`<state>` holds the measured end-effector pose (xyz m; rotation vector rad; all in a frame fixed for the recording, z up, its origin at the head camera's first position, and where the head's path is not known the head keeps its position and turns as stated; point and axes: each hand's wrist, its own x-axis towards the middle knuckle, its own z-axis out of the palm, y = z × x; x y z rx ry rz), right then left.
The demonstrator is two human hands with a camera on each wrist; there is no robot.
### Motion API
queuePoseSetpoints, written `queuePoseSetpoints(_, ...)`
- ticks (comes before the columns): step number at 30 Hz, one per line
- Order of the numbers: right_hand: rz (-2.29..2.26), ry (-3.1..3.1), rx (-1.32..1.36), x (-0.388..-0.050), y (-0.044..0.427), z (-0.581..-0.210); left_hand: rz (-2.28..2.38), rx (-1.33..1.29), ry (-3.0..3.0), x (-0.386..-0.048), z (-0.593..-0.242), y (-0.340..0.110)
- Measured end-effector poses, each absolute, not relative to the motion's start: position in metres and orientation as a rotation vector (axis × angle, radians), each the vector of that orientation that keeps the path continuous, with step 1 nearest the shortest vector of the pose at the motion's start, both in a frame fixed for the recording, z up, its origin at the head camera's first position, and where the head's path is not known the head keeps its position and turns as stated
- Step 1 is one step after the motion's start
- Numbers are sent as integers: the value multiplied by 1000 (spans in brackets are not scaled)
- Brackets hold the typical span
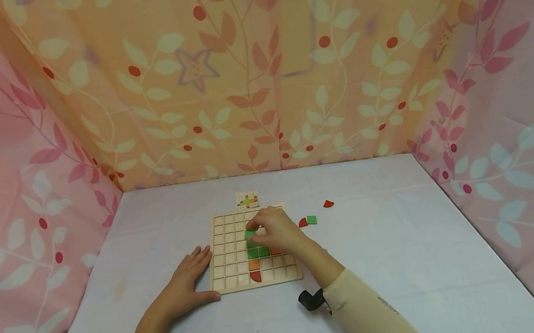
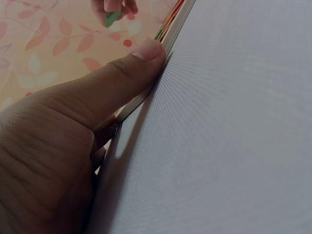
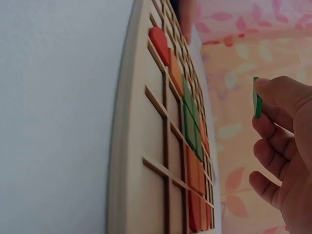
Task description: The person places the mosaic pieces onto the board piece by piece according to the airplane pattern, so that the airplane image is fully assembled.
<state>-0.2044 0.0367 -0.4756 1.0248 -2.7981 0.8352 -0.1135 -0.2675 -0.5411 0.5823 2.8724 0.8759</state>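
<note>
A wooden grid board [image 1: 228, 259] lies on the table, with red, orange and green tiles in some of its squares. At its near-left corner my left hand [image 1: 183, 283] touches the edges, the fingers along the left side and the straight thumb on the front side. My right hand [image 1: 276, 230] is above the board, and in the right wrist view it pinches a thin green square tile [image 3: 257, 100] between thumb and fingers. Below that hand, a red quarter-round tile [image 1: 256, 276] and an orange tile [image 1: 254, 264] sit near the front edge, with green tiles [image 1: 253, 253] behind them.
A small pattern card [image 1: 247, 200] lies just behind the board. To the right are a loose red tile [image 1: 328, 203], another red tile [image 1: 302, 222] and a green tile [image 1: 311, 219] beside it. Patterned cloth [image 1: 247, 81] walls the table at the back and sides.
</note>
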Motion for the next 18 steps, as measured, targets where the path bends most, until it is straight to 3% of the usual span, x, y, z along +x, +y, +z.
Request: queuePoseSetpoints(18, 606, -2898, 1024, -207, 3, -498, 889, 594, 2868, -113, -539, -268)
